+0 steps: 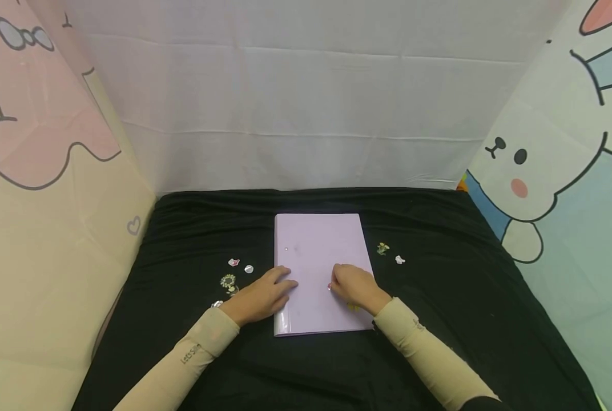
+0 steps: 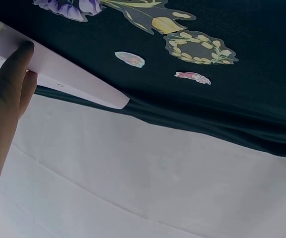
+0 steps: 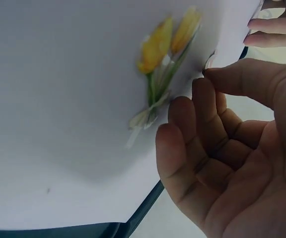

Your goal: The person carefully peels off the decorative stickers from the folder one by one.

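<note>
A pale purple binder (image 1: 316, 245) lies flat on the black cloth in the head view. Spread along its left edge, my left hand (image 1: 260, 295) rests with fingers on the cover; the left wrist view shows these fingers (image 2: 18, 62) on the spine side. Over the cover's right half, my right hand (image 1: 356, 285) pinches a small sticker (image 3: 210, 60) between thumb and index finger, mostly hidden by the fingertips. A yellow tulip sticker (image 3: 157, 47) lies on the cover beside the curled fingers; in the head view the right wrist partly covers it.
Left of the binder lie several stickers, including a wreath sticker (image 1: 228, 280), a round sticker (image 1: 249, 269) and a small pink one (image 1: 233, 262). A flower sticker (image 1: 382, 249) and a small white sticker (image 1: 400, 260) are to its right. A white curtain (image 1: 306, 114) hangs behind the cloth.
</note>
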`<action>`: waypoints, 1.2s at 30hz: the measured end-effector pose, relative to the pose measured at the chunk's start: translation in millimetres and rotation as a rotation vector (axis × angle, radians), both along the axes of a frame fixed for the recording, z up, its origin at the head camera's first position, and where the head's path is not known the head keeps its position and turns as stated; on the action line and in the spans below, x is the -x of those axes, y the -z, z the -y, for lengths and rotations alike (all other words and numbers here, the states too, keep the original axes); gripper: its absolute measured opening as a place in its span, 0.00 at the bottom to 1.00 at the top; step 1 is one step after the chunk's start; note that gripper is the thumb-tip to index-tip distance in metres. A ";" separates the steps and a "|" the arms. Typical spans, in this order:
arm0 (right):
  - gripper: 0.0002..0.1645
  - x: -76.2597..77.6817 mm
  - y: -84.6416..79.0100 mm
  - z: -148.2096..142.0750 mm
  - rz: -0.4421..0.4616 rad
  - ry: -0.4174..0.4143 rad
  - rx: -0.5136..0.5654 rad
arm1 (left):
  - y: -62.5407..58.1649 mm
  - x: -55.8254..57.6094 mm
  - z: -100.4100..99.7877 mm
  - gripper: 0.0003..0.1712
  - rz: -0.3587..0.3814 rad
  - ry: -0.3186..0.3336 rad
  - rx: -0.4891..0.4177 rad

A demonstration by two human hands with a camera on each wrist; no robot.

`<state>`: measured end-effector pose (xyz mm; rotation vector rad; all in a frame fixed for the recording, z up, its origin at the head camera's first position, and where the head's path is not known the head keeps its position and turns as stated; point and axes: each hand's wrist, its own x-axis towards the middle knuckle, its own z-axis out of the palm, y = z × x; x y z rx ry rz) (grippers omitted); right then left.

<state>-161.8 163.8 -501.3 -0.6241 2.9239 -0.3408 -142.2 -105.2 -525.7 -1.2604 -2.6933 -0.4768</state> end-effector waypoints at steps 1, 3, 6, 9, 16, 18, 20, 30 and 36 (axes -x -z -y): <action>0.12 0.6 0.4 -0.1 -0.002 -0.002 -0.008 | 0.3 0.3 -0.1 0.19 -0.006 0.002 0.000; 0.12 2.1 1.0 -1.5 -0.007 0.000 -0.018 | 0.5 0.7 -0.2 0.19 -0.012 0.009 -0.006; 0.12 7.0 1.1 -7.1 -0.009 0.035 -0.020 | 0.2 1.1 0.4 0.19 -0.014 0.018 -0.009; 0.11 13.9 -1.1 -18.1 0.004 0.104 -0.002 | 0.1 1.2 1.2 0.19 -0.007 0.016 -0.006; 0.09 21.5 -6.6 -61.3 0.026 0.212 0.033 | 1.5 2.0 2.3 0.19 0.002 0.012 -0.006; 0.09 20.9 -6.5 -76.1 0.052 0.239 0.042 | 1.3 2.0 2.3 0.19 -0.001 0.018 -0.009; 0.09 20.3 -6.0 -91.0 0.077 0.271 0.043 | 1.6 2.2 1.9 0.19 -0.010 0.024 -0.012; 0.06 16.1 -6.1 -150.5 0.136 0.385 0.019 | 2.4 2.7 2.7 0.19 -0.014 0.021 -0.012; 0.07 14.2 -10.3 -157.5 0.158 0.413 0.020 | 1.7 3.2 2.1 0.19 -0.008 0.023 -0.007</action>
